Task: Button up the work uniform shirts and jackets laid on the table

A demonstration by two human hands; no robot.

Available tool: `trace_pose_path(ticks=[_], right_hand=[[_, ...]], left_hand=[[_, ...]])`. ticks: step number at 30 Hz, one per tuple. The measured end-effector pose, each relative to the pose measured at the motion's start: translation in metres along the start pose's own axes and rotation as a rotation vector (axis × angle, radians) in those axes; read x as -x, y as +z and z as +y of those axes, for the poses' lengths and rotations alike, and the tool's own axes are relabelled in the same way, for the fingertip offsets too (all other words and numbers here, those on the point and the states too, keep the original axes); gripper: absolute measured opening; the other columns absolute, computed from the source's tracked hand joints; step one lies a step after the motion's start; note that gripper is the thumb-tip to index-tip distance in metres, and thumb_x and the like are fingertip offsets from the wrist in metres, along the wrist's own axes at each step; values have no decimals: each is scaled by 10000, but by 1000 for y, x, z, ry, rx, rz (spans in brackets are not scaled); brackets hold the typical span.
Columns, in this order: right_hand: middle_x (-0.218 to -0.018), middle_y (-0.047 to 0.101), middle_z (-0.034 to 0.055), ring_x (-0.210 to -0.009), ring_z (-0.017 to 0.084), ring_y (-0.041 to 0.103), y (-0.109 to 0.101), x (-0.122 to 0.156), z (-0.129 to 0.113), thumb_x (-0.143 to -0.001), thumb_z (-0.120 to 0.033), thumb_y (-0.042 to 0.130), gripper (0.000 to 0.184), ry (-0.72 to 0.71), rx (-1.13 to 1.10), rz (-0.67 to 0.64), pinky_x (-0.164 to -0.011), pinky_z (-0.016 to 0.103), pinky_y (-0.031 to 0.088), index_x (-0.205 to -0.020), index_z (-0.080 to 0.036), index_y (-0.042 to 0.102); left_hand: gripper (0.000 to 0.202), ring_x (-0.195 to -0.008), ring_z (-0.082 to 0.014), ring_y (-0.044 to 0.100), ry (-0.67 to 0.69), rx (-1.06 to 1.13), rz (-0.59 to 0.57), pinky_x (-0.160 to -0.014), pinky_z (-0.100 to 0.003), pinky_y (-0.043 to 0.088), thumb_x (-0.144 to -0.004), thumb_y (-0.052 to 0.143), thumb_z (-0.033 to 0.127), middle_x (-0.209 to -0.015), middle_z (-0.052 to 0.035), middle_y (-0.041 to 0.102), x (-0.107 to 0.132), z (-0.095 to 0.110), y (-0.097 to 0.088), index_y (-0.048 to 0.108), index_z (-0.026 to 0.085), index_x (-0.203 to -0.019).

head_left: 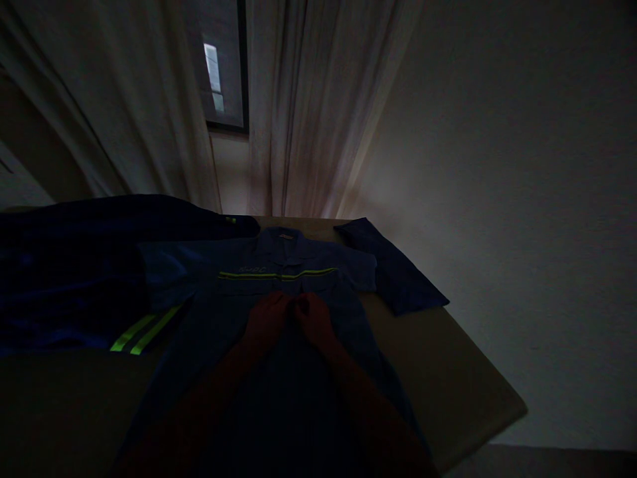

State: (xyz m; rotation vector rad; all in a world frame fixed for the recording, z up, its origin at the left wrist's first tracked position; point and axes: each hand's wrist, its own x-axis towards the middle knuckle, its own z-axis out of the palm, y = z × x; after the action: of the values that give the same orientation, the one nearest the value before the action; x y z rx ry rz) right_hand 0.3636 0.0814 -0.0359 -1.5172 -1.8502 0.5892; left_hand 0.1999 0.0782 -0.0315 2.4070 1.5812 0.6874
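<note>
A dark blue short-sleeved work shirt (204, 332) lies spread front side up, its collar at the far end and a yellow-green stripe across the chest. Over the middle of its front, just below the stripe, my left hand (269, 313) and my right hand (312, 315) come together. The fingers of both are bent and pinched at the shirt's front placket, close to touching each other. Which bit of fabric or fastening sits between the fingertips is hidden by the hands and the dim light.
The shirt rests on a brownish table (428, 372) with a rounded right corner. Dark blue clothing (64, 279) with yellow-green bands is heaped at left. A folded dark blue cloth (398, 272) lies at the far right, near the wall (522, 232). Curtains (318, 106) hang behind.
</note>
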Motion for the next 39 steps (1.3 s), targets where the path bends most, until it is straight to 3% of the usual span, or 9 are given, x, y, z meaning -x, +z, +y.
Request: trace_pose_path(ticks=[5, 10, 16, 20, 23, 27, 32, 36, 39], right_hand=[[-921, 696, 54, -827, 186, 635, -1, -1, -2, -905, -291, 597, 136, 25, -105, 63, -756, 297, 462, -955, -184, 665], [-876, 700, 33, -797, 169, 651, -13, 2, -7, -935, -340, 558, 173, 60, -195, 128, -733, 272, 476, -981, -190, 630], [-973, 721, 68, -874, 225, 675, -27, 26, -33, -839, -473, 718, 304, -2, 379, -237, -723, 296, 457, -976, -209, 654], [-1066, 721, 106, -926, 234, 689, -24, 35, -43, -927, -319, 603, 170, 54, 519, -211, -723, 295, 453, -1029, -198, 664], [-998, 738, 96, -894, 214, 689, -20, 32, -34, -937, -241, 551, 160, 91, 413, -128, -735, 284, 444, -986, -193, 695], [-881, 751, 58, -814, 190, 683, -22, 19, -12, -892, -231, 587, 158, 157, 50, -45, -712, 266, 443, -933, -185, 732], [-860, 757, 35, -829, 190, 682, -26, 8, 6, -901, -268, 529, 228, 159, -219, -8, -752, 279, 471, -870, -197, 743], [-907, 757, 31, -873, 184, 681, -28, 9, 8, -875, -230, 542, 193, 92, -233, -47, -807, 284, 482, -891, -211, 734], [-808, 716, 10, -754, 163, 651, -32, 14, 3, -852, -255, 619, 115, 61, -206, -39, -700, 256, 468, -915, -197, 697]], left_hand=[[257, -998, -171, 692, -106, 213, 27, -903, -289, 511, -1042, 410, 287, -1103, -20, 737, -7, -8, 2, 655, 244, -1105], [290, -1155, -237, 642, -132, 137, 86, -1024, -401, 449, -1022, 397, 237, -1231, -90, 704, -7, -9, 5, 636, 217, -1185], [503, -1399, -301, 473, -29, -101, 108, -1173, -562, 273, -960, 375, 159, -1486, -134, 553, -10, -15, 12, 503, 193, -1444], [569, -1355, -283, 519, -58, -85, 155, -1148, -519, 336, -892, 385, 89, -1464, -142, 571, -22, -21, 11, 506, 184, -1439], [427, -1234, -274, 594, -83, -53, 231, -1083, -466, 412, -935, 393, 140, -1316, -150, 662, -27, -21, 4, 575, 174, -1319], [233, -1066, -253, 635, -70, -51, 261, -959, -398, 480, -914, 455, 134, -1081, -113, 700, -16, -15, -6, 632, 181, -1059], [204, -979, -227, 633, 74, -26, 91, -887, -386, 487, -956, 476, 175, -1073, -74, 678, 22, 7, -6, 647, 216, -1059], [175, -1030, -240, 611, 191, 10, -23, -906, -419, 461, -970, 539, 253, -1148, -50, 663, 48, 22, -2, 656, 258, -1100], [147, -1026, -220, 606, 249, 88, -81, -907, -387, 455, -967, 544, 231, -1131, -44, 662, 51, 23, -2, 656, 257, -1059]])
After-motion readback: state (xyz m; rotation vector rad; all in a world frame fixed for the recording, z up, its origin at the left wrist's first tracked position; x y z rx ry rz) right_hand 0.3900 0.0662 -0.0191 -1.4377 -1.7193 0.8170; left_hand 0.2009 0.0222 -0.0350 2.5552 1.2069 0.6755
